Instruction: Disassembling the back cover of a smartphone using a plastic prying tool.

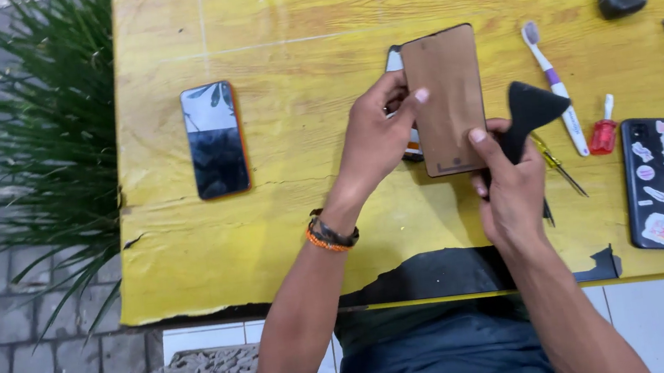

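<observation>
Held upright over the middle of the yellow table (288, 242): a brown rectangular panel (446, 101), left hand (376, 135) curled around its left edge, right hand (509, 186) pinching its lower right corner and gripping a black scraper (532, 107). Bare tabletop toward the left edge, past an orange-rimmed phone (216, 139). Rightward, crowded: toothbrush (553, 86), red screwdriver (602, 130), sticker-covered black phone (659, 183). Paving and a spiky plant (47, 137) beyond.

Tools (568, 111) crowd right; bare tabletop (289, 40) left.
</observation>
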